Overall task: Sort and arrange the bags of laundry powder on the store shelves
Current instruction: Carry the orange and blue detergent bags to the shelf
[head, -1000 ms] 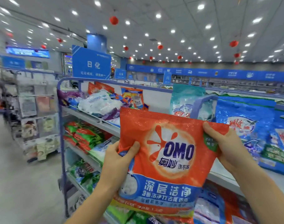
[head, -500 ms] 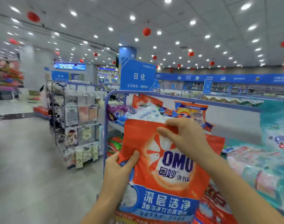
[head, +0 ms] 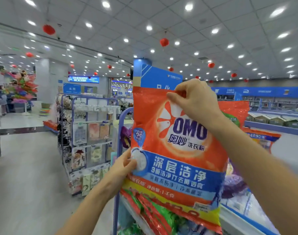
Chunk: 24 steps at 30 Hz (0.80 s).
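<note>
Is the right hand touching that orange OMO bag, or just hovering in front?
Touching. The head view shows the right hand pinching the top edge of the orange OMO bag between thumb and fingers.

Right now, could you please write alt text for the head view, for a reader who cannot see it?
A person holds up an orange OMO laundry powder bag in a store aisle: the right hand pinches its top edge, the left hand grips its lower left side. More detergent bags sit on the blue-framed shelves behind it.
</note>
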Each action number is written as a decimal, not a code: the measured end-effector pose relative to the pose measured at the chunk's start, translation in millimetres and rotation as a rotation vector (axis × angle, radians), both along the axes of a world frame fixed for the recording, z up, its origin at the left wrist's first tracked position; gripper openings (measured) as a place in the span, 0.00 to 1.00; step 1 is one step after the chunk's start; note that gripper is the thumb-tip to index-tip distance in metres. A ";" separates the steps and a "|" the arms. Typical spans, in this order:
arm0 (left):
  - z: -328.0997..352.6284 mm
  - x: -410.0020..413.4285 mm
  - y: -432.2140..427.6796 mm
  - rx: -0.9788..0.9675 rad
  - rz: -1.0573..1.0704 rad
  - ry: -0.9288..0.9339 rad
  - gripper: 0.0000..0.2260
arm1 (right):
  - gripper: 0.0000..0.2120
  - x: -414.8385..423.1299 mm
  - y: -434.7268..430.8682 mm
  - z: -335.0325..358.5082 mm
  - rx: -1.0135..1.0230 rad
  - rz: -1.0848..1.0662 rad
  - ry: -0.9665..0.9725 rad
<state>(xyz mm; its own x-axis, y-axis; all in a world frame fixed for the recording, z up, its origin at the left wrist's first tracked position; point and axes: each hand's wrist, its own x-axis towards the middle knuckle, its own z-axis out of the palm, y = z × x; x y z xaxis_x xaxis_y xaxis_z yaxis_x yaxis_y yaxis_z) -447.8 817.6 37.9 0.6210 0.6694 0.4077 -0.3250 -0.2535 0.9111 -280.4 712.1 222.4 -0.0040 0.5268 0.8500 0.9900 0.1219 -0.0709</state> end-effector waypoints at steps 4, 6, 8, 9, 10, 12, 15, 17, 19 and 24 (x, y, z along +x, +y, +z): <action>19.0 30.1 55.5 0.107 0.165 0.005 0.28 | 0.18 17.7 62.7 26.5 0.060 -0.102 -0.101; 25.0 48.7 78.4 0.084 0.163 -0.068 0.27 | 0.18 29.6 87.5 33.4 0.092 -0.153 -0.134; 30.5 66.6 98.8 0.052 0.138 -0.131 0.25 | 0.18 40.4 110.2 37.1 0.121 -0.211 -0.176; 32.9 76.2 109.9 0.031 0.122 -0.152 0.24 | 0.17 45.4 120.5 38.8 0.142 -0.241 -0.202; 35.5 85.8 122.2 0.011 0.101 -0.168 0.23 | 0.17 51.2 129.8 40.4 0.168 -0.268 -0.226; 43.6 104.0 147.4 -0.018 0.040 -0.198 0.25 | 0.19 68.1 142.8 41.2 0.249 -0.314 -0.263; 63.3 128.7 193.9 -0.071 -0.024 -0.250 0.23 | 0.30 105.0 145.7 34.5 0.466 -0.371 -0.196; 79.6 144.0 229.3 -0.105 -0.060 -0.270 0.16 | 0.35 129.9 146.6 18.4 0.466 -0.357 0.092; 97.9 161.0 268.4 -0.132 -0.100 -0.254 0.07 | 0.34 144.4 160.4 -0.2 0.266 -0.223 0.606; 125.4 192.9 327.6 -0.196 -0.175 -0.157 0.10 | 0.27 147.1 220.9 -42.3 -0.118 0.102 1.182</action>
<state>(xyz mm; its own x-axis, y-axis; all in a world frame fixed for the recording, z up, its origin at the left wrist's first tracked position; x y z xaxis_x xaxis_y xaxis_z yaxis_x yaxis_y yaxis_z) -254.8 1145.2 163.3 0.6735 0.6332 0.3814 -0.4890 -0.0052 0.8723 -133.3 933.1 180.1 0.7025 0.6446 0.3017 0.2900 0.1279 -0.9484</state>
